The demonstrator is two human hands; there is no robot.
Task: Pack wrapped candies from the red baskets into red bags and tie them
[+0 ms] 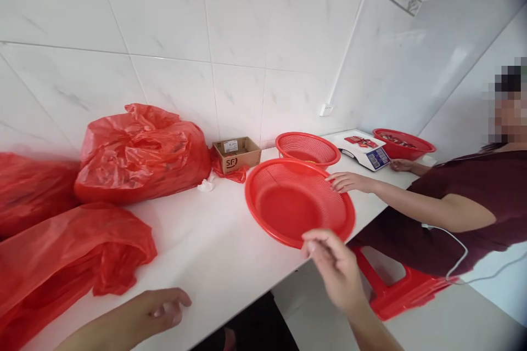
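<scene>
A round red plastic basket with mesh sides sits near the table's front edge; no contents show inside. My right hand meets its near rim, with thumb and index finger closed there. A co-worker's hand rests on the right side of the same basket. Low over the tabletop on the left is my left hand, fingers loosely bent and holding nothing. The nearest thing to it is a crumpled red plastic bag.
A full red bag stands by the wall, beside a small cardboard box. Behind are another red basket, a scale with red packets on it, and a filled red basin. A red stool stands below the co-worker.
</scene>
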